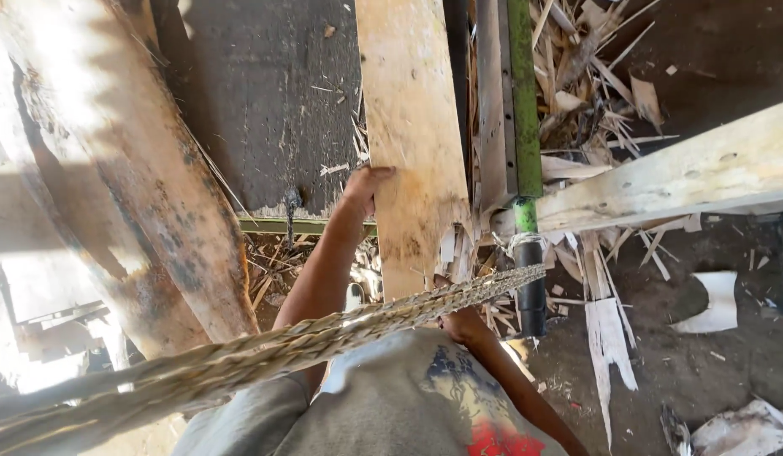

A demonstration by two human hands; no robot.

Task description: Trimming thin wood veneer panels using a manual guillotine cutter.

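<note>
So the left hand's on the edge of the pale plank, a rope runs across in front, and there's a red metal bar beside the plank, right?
Not quite: the bar beside the plank is green, not red, as the head view shows. The left hand does rest on the plank's edge, and the rope does run across in front.

Dirt floor (pixel 687 363) littered with wood scraps (pixel 606 338) and splinters, dark metal table (pixel 265 101), green pipe (pixel 521 101), harsh sunlight at left.

We see a pale, rough-sawn wooden plank (pixel 412 135), splintered at its lower end, a coarse braided fibre rope (pixel 265 342), a green painted metal rod (pixel 521 101), bark-stained logs (pixel 155 186) and dry, matt wood splinters (pixel 594 76).
</note>
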